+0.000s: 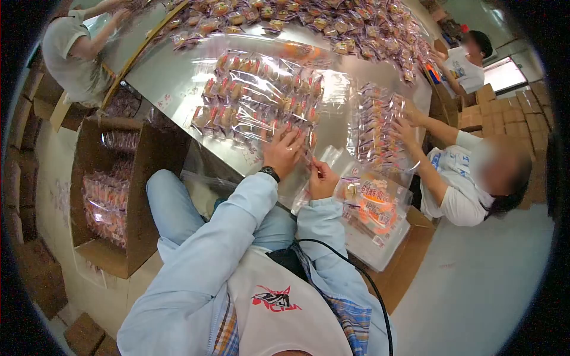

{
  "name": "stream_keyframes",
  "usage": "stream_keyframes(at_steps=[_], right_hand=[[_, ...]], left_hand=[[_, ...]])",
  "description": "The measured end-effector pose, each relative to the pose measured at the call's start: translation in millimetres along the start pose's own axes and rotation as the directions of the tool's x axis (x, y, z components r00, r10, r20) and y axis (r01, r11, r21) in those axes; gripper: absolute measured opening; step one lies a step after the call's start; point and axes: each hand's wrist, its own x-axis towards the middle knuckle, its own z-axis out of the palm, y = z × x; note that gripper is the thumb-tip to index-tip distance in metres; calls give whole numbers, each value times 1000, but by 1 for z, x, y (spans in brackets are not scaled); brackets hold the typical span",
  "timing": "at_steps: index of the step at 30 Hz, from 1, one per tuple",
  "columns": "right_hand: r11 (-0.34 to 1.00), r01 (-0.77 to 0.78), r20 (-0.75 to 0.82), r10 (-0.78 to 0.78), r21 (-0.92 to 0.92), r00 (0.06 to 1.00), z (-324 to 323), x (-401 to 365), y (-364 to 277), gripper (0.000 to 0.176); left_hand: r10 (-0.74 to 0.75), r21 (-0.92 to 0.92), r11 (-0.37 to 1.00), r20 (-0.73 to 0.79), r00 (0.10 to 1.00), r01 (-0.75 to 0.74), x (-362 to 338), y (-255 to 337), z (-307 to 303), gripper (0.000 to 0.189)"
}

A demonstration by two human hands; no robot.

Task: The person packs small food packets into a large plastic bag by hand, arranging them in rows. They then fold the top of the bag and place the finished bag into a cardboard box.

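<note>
On the metal table in front of me lies a large clear plastic bag (255,98) filled with rows of small wrapped cakes. My left hand (284,151) rests on its near edge, fingers stretched out over the end of a row. Just to the right, my right hand (322,180) is closed in a pinch on what looks like the bag's clear edge, close to my left fingertips. A stack of flat printed plastic bags (380,228) lies to the right of my right hand, with orange lettering on top.
A co-worker's hands (407,130) touch another filled bag (375,121) at the right. Loose wrapped cakes (356,26) are heaped along the far side. An open cardboard box (135,196) with packed bags stands at my left. Two other people are farther back.
</note>
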Motion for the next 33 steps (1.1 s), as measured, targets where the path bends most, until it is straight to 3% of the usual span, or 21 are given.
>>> stream_keyframes(at_steps=[5,6,9,11,12,15,18,20,21,23,28,30,33], right_hand=[[1000,-14,-90,16,24,996,8,-6,-5,15],[998,-58,-103,55,-25,993,7,-7,-20,15],[972,10,-173,-52,-236,984,6,-20,-25,20],[932,204,-10,-216,-299,976,4,-35,-34,26],[900,297,79,-287,-318,955,4,-42,-44,30],[744,587,291,-512,-320,808,22,-34,-83,51],[711,556,372,-421,-430,827,39,-20,-87,67],[669,541,374,-393,-510,840,49,-11,-89,66],[645,533,376,-379,-548,845,54,-8,-90,66],[630,575,400,-415,-522,817,65,0,-94,66],[545,702,495,-500,-458,711,105,26,-88,64],[540,688,514,-460,-486,724,115,30,-89,53],[507,672,480,-470,-540,741,125,33,-96,48]], left_hand=[[57,-12,998,-69,996,-58,-3,0,-2,53],[57,-10,998,-19,998,-57,-2,2,-7,59],[6,-54,999,183,983,4,1,1,-28,76],[-73,-148,978,406,911,145,-2,-6,-49,83],[-9,-35,999,287,958,20,-11,-12,-58,79],[53,72,995,225,973,-71,-25,-45,-82,75],[43,166,984,86,995,-57,-25,-67,-108,70],[49,237,970,57,997,-62,-22,-74,-129,67],[64,181,981,57,996,-74,-23,-82,-126,67],[91,64,994,48,995,-94,-24,-97,-114,66],[11,136,990,90,996,-23,-14,-99,-121,51],[-25,152,988,107,994,9,-9,-101,-127,47],[4,161,987,159,987,-30,-10,-115,-124,56]])
